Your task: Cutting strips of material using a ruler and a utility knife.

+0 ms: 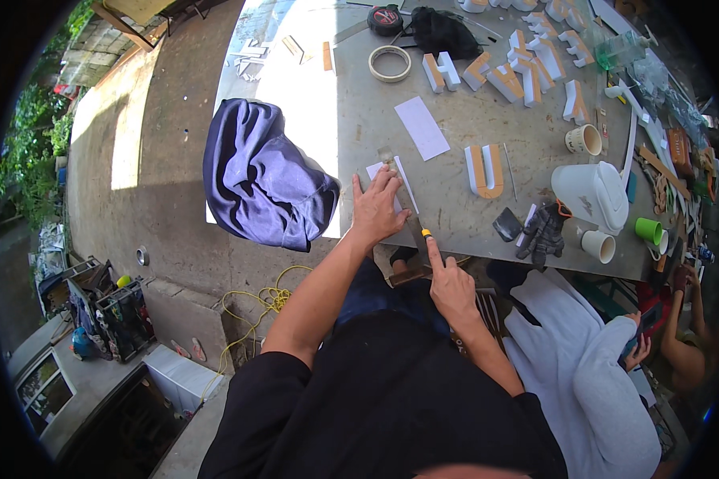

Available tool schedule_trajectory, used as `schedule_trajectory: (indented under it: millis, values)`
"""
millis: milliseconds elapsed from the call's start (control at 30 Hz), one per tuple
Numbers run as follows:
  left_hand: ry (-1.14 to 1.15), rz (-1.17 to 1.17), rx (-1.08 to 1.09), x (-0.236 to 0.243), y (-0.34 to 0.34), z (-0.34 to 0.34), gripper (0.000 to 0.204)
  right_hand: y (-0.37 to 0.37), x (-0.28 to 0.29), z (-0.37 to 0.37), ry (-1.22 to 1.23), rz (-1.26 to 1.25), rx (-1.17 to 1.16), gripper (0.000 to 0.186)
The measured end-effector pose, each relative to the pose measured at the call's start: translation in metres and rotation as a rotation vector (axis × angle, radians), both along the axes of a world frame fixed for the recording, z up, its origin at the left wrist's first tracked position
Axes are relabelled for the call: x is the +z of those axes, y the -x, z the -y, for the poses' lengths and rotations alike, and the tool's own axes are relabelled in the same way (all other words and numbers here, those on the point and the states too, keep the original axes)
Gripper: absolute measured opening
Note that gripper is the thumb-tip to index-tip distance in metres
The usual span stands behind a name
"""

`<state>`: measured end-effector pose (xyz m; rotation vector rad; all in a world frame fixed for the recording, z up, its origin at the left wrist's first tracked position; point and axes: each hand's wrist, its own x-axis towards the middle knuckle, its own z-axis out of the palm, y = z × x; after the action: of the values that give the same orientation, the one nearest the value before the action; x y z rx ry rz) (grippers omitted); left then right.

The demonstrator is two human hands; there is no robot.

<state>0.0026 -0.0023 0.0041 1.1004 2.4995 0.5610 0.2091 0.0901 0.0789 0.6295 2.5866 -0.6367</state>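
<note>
My left hand (377,209) lies with fingers spread, pressing on a small white piece of paper or card (374,171) near the table's front edge. Just right of its fingers is a narrow white strip (406,185). My right hand (453,289) is closed around a tool with a yellow tip, seemingly a utility knife (427,233), its index finger stretched along it. The blade is too small to make out. Beyond my hands lies a white paper rectangle (422,128). To the right rests a white-sided letter U (485,171) with a tan face.
A purple-blue cloth (268,180) covers the table's left edge. Tape roll (390,64), tape measure (385,20) and several block letters (527,72) lie farther back. At right are a white tub (589,195), cups (597,247) and dark gloves (543,233). A person in grey (591,359) sits close by.
</note>
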Motion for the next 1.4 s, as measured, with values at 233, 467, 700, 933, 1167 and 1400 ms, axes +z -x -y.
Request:
schedule_trajectory:
  millis: [233, 467, 700, 933, 1167, 1400]
  values:
    - [-0.009, -0.017, -0.007, -0.003, 0.0, 0.003, 0.068, 0.009, 0.026, -0.013, 0.056, -0.072, -0.13, 0.065]
    - [0.003, -0.014, -0.023, -0.004, 0.0, 0.001, 0.068, 0.108, 0.001, -0.051, 0.007, -0.197, -0.105, 0.06]
    - [0.022, -0.02, -0.018, -0.005, 0.0, 0.002, 0.067, 0.155, -0.018, -0.052, 0.061, -0.143, -0.036, 0.062]
    - [0.008, -0.031, -0.016, -0.011, 0.0, 0.001, 0.067, 0.149, -0.012, -0.041, 0.064, -0.123, -0.02, 0.062]
    - [-0.033, -0.036, 0.005, -0.009, -0.001, 0.002, 0.067, 0.134, -0.008, -0.033, 0.036, -0.1, 0.03, 0.061]
    - [-0.011, -0.044, 0.002, -0.007, -0.001, 0.0, 0.07, 0.126, -0.01, -0.031, 0.022, -0.075, 0.035, 0.063]
